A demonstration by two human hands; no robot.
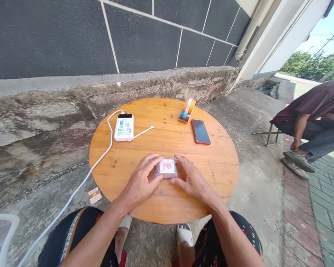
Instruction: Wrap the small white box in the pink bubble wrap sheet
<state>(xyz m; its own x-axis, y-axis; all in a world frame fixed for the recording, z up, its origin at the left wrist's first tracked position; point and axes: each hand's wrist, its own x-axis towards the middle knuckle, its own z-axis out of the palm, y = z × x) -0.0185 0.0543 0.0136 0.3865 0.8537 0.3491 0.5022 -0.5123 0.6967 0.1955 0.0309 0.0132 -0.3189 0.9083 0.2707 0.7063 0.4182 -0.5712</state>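
On the near part of the round table lies a small squared stack (167, 167) that looks like a deck of playing cards, its top white with a pinkish-red picture and its sides hazy. My left hand (141, 180) curves around its left end, thumb at the near corner and fingers at the far one. At the right end, my right hand (193, 178) frames the deck the same way, index finger behind and thumb in front. Both hands rest low over the wood, and the palms partly hide the deck's ends.
A white power bank (124, 128) with a cable (86, 178) sits at the table's left. An orange-and-blue box (187, 111) and a red-edged phone (200, 132) lie right of centre. A small card box (94, 195) is on the ground. A seated person (311, 115) is at right.
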